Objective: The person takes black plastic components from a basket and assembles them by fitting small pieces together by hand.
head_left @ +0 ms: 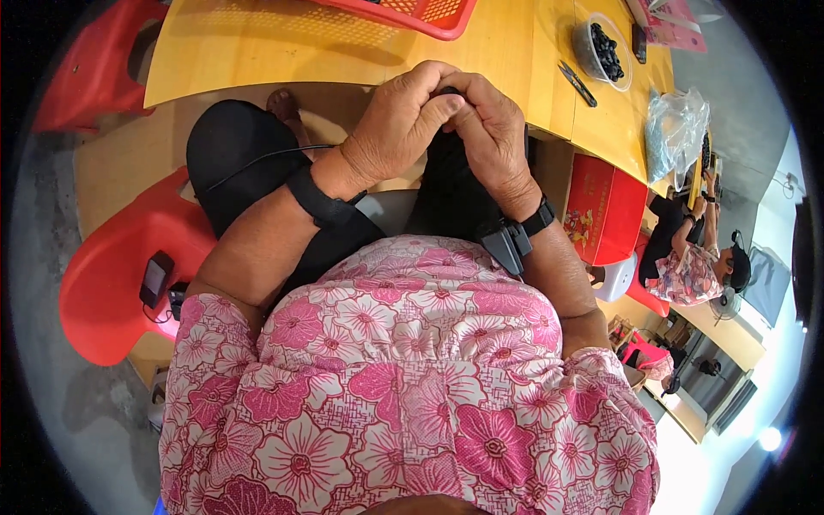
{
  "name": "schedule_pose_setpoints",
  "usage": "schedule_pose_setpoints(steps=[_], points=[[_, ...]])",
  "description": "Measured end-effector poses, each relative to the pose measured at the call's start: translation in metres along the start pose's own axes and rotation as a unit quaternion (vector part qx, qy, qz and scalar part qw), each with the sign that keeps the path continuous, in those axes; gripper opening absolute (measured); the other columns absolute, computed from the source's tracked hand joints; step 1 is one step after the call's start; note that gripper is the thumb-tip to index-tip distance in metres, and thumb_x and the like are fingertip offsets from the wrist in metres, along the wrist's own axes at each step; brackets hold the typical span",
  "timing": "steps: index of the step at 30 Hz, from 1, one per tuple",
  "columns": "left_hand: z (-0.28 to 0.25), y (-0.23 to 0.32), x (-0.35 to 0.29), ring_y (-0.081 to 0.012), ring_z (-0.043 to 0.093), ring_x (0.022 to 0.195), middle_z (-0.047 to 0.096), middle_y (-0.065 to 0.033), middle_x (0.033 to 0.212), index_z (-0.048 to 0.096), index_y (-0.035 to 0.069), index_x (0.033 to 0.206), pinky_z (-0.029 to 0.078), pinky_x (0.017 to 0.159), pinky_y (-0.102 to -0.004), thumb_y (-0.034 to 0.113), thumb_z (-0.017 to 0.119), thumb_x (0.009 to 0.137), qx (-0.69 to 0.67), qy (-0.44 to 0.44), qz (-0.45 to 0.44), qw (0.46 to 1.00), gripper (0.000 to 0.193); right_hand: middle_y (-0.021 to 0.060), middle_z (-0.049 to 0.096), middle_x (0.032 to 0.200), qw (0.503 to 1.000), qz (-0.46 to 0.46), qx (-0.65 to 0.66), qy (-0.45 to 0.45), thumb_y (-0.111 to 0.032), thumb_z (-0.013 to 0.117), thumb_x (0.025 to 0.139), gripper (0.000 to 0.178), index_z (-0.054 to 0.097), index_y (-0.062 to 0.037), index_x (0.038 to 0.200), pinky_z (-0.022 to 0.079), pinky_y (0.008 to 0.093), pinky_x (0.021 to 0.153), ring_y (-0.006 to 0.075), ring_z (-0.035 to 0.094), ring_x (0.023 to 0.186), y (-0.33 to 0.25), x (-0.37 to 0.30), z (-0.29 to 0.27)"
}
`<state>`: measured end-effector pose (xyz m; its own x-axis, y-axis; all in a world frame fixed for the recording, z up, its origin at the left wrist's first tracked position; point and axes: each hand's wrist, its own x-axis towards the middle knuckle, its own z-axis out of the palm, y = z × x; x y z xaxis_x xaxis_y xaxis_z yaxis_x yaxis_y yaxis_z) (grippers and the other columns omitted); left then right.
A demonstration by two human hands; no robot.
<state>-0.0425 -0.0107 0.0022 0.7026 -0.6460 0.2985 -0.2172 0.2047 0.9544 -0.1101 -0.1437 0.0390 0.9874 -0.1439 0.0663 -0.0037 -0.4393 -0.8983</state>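
Observation:
My left hand (396,124) and my right hand (491,136) meet just over the near edge of the yellow table (506,51). Both are closed around a small black piece (448,91). Only a bit of it shows between the thumbs and fingers, so its kind cannot be made out. Further right on the table lies a dark pair of snips or tweezers (578,84). Past it stands a clear round tub (584,53) with many small black pieces in it.
A red plastic basket (448,31) sits at the far side. A clear plastic bag (678,129) lies at the table's right end, above a red box (601,210). Red stools (129,266) stand at the left. Another person (691,266) works at far right.

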Motion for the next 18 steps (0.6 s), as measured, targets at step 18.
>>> schedule_pose_setpoints(steps=[18], points=[[-0.005,-0.007,0.006,-0.0027,0.037,0.063,0.04,0.0068,0.072,0.06,0.003,0.112,0.035,0.057,-0.0173,0.007,0.056,0.089,-0.076,-0.059,-0.075,0.993,0.024,0.0041,0.06,0.067,0.934,0.035,-0.073,0.347,-0.023,0.067,0.081,0.028,0.065,0.0026,0.092,0.046,0.0238,0.055,0.0127,0.056,0.06,0.037,0.068,-0.165]])
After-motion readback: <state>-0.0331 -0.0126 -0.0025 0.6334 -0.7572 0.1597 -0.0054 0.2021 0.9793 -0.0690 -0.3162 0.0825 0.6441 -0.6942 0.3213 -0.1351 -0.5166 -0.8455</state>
